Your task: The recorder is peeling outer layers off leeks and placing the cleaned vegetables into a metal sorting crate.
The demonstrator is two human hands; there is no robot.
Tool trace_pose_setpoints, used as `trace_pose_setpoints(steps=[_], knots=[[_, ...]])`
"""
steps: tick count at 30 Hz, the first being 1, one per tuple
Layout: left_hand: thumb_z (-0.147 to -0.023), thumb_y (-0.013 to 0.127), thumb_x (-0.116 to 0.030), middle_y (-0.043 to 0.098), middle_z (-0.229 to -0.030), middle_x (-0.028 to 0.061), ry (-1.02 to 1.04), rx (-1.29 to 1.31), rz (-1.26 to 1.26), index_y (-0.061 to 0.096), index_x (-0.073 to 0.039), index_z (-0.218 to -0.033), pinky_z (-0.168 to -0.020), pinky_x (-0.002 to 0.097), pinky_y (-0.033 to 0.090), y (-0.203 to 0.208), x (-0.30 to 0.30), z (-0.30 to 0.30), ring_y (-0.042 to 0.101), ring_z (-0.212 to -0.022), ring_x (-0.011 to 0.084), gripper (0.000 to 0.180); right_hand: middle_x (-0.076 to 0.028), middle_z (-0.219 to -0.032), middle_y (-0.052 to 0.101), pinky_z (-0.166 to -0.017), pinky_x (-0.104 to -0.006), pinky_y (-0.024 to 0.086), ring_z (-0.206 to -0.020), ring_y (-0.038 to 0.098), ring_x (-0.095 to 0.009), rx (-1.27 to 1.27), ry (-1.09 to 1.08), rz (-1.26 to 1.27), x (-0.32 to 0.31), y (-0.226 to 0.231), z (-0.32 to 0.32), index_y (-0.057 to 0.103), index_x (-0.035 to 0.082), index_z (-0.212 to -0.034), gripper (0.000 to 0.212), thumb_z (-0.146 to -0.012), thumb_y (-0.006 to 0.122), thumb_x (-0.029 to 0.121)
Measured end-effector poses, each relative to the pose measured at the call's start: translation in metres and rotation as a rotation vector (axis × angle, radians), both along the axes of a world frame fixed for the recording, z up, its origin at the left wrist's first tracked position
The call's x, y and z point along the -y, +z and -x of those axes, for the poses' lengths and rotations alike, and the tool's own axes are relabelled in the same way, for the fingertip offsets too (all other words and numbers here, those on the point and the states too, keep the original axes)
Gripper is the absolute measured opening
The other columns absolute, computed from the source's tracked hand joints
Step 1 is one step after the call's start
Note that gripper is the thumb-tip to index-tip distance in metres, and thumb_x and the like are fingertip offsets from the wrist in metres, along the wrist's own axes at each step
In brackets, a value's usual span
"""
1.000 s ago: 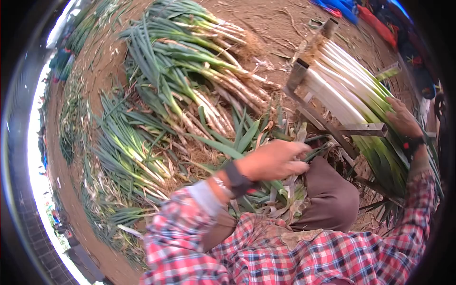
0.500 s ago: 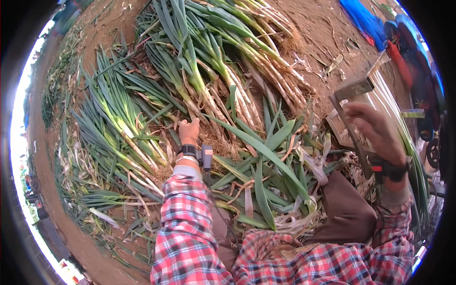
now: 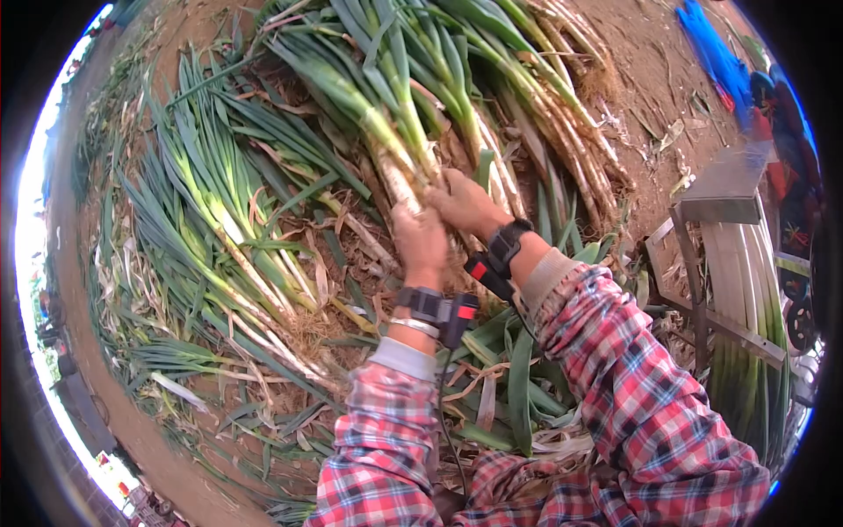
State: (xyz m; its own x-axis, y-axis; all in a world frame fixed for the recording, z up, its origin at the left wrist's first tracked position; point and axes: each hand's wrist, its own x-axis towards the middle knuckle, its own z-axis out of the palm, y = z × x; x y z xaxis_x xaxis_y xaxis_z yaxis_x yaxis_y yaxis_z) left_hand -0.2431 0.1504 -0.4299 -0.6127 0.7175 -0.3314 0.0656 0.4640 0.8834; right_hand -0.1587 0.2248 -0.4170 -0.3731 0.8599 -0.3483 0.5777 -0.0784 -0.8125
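Together, the left hand (image 3: 420, 239) and right hand (image 3: 465, 204) curl their grips around pale leek stalks (image 3: 384, 136); the right sits slightly farther up the shafts. From the grip, the stalks' long axis runs forward and leftward into green leaves. Well right stands a metal rack (image 3: 720, 210).

The left hand (image 3: 420, 244) and the right hand (image 3: 471, 205) are close together, and both grasp the pale lower stalks of green onions (image 3: 386, 145). Another bunch (image 3: 219, 220) lies to the left, its roots toward the person. Loose leaves (image 3: 522, 386) are spread under the forearms. At the right, a metal frame (image 3: 722, 209) holds white stalks (image 3: 740, 272); beyond it is a blue cloth (image 3: 713, 53).
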Motion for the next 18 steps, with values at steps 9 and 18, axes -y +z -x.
trace_pose_setpoints(steps=[9,18], knots=[[-0.074,0.069,-0.014,0.055,-0.105,0.0194,-0.064,-0.128,-0.028,0.050,0.007,-0.105,-0.083,0.0424,0.047,0.058,0.009,-0.011,0.057,-0.091,0.0328,0.042,-0.002,-0.072,0.056,-0.056,-0.0256,0.041,-0.066,0.049,-0.009,-0.101,-0.091,-0.107,-0.096,0.067,-0.092,0.064,-0.001,-0.094,0.026,-0.094,0.059,0.025],[-0.082,0.064,-0.003,0.055,-0.111,0.0103,-0.017,0.389,0.056,0.042,0.000,-0.122,-0.081,0.0348,0.051,0.007,0.018,0.013,0.057,-0.096,0.0196,0.046,-0.026,-0.124,0.057,-0.098,-0.0437,0.045,-0.118,0.055,-0.035,0.033,0.040,-0.161,-0.022,0.076,-0.032,0.054,-0.005,-0.124,0.055,-0.085,0.070,0.030]])
